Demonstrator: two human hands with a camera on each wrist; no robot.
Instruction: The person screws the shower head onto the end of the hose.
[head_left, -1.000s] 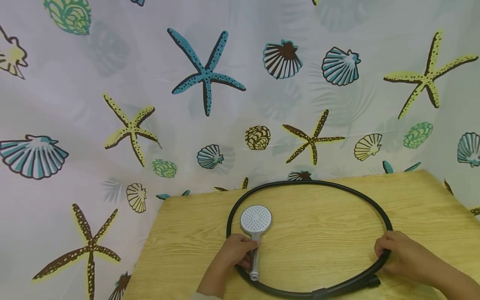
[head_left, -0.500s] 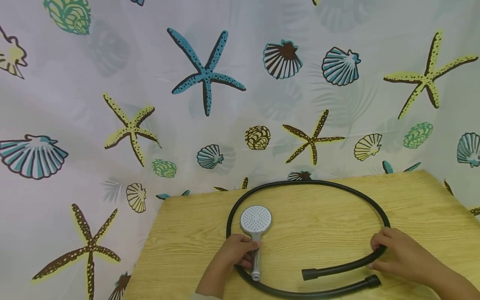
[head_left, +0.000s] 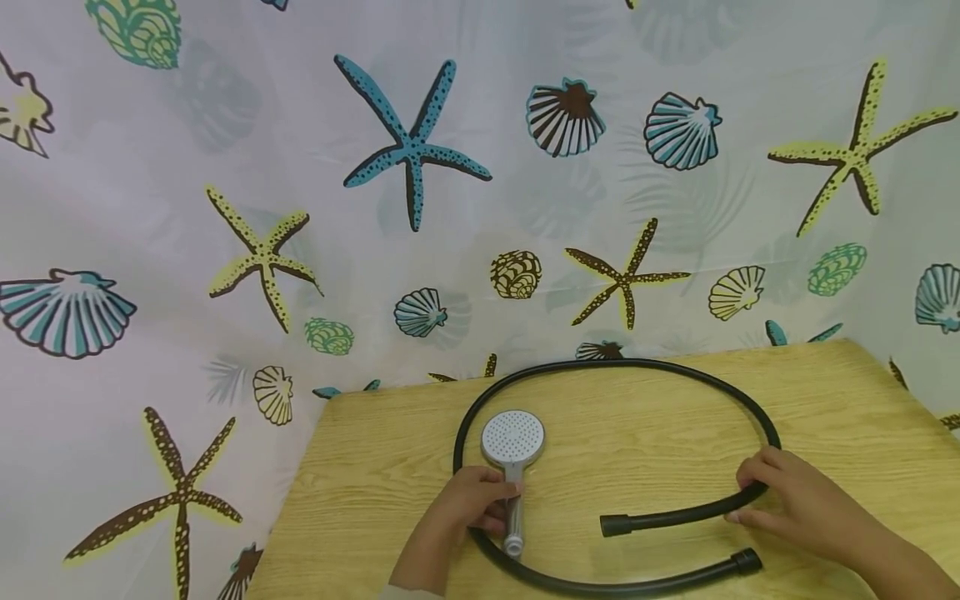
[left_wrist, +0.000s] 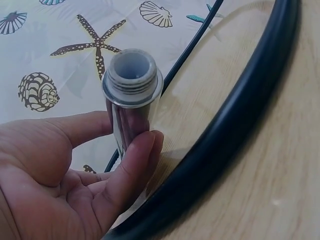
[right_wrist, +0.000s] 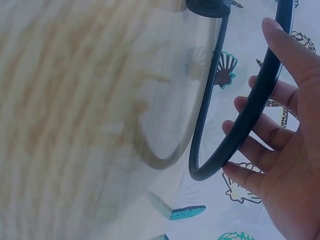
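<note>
A chrome hand shower (head_left: 513,437) with a round white spray face stands in my left hand (head_left: 474,504), which grips its handle. In the left wrist view, the handle's threaded open end (left_wrist: 133,86) points toward the camera. A black shower hose (head_left: 600,363) loops around the hand shower. My right hand (head_left: 808,510) holds the hose near one end, thumb on one side and fingers on the other, as the right wrist view shows. That end's black connector (head_left: 617,525) points left, toward the hand shower. The other connector (head_left: 746,562) lies nearer the front, pointing right.
Underneath is a wood-grain table (head_left: 637,450). A curtain (head_left: 450,275) printed with starfish and shells hangs behind it and around its sides. The hose's far curve reaches close to the table's back edge.
The right hand has shifted left along with the hose end. That connector, earlier down by the other end, has risen and separated from it. The left hand and hand shower have barely moved.
</note>
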